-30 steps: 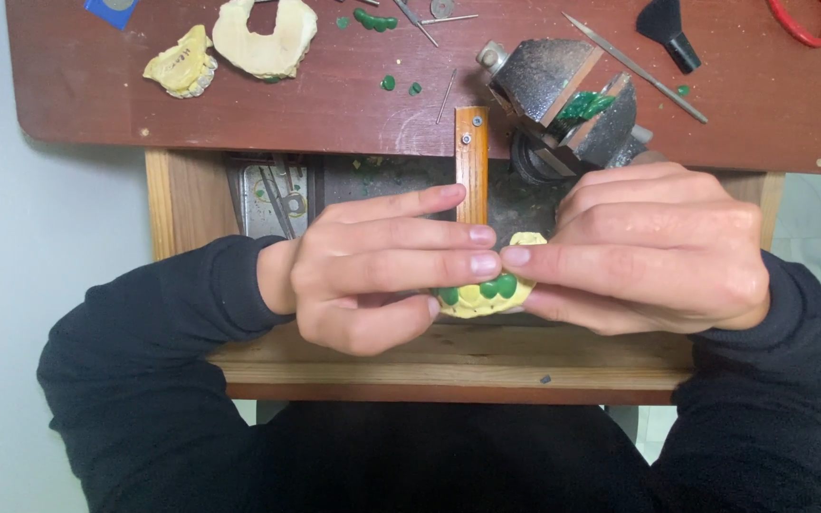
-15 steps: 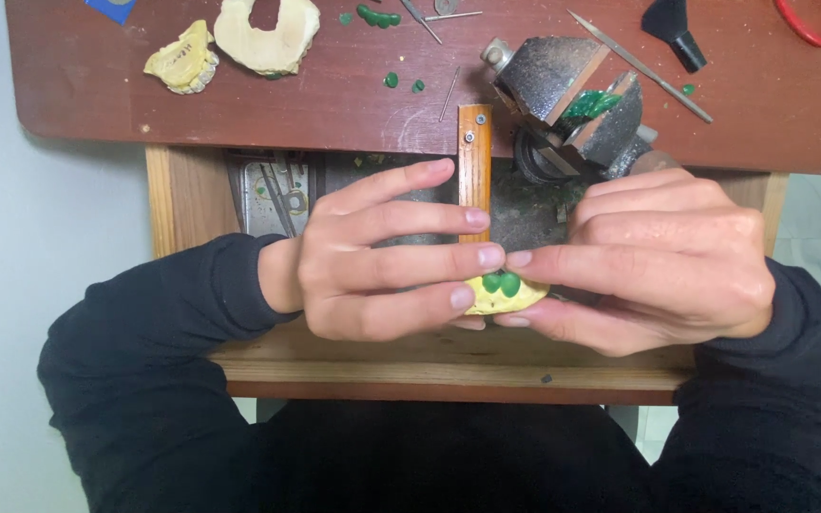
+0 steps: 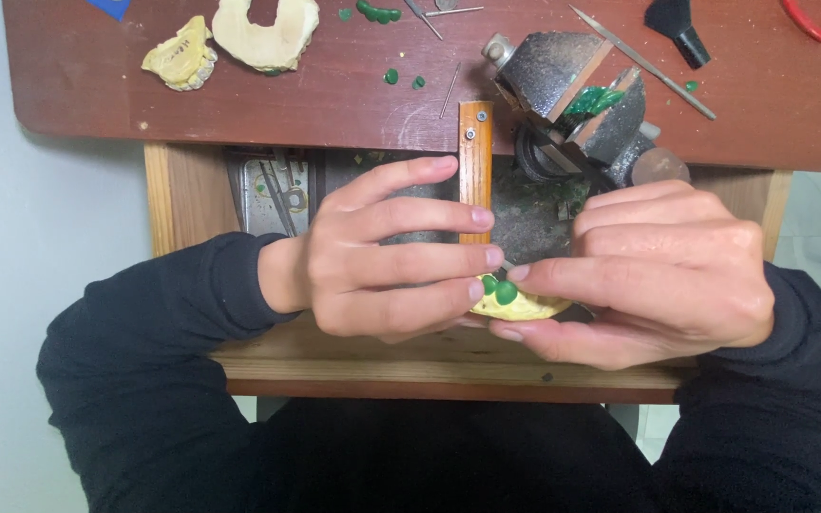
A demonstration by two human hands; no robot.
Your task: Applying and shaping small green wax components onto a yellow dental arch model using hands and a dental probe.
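Both hands meet over the open drawer (image 3: 353, 190) just near of the desk edge. Left hand (image 3: 382, 252): fingers stretched out flat and stacked, pointing right, tips of the lower two resting on a small yellow plaster cast (image 3: 520, 306) with green wax blobs (image 3: 499, 289) on its top face. Thumb is hidden under the cast, so grip from below can't be confirmed, but the cast sits pinched between both hands. Right hand (image 3: 662, 271): fingers curled in, pointing left, fingertips closed on the cast's right side, lowest finger running under it. Cast is held in the air between the hands, above the near wooden ledge (image 3: 382, 366), touching both. A wooden peg (image 3: 475, 157) juts out from the desk edge toward the hands, just behind the left fingertips. Far side, on the red-brown desk (image 3: 239, 100): a dark metal vise (image 3: 577, 100) at right with green wax in it, a thin metal rod (image 3: 643, 64) beside it, red scissors (image 3: 814, 17) at far right corner, a second yellow cast (image 3: 178, 62) and a pale horseshoe-shaped cast (image 3: 266, 28) at far left, loose green wax bits (image 3: 391, 76) between them. Black sleeves (image 3: 159, 332) on both arms.
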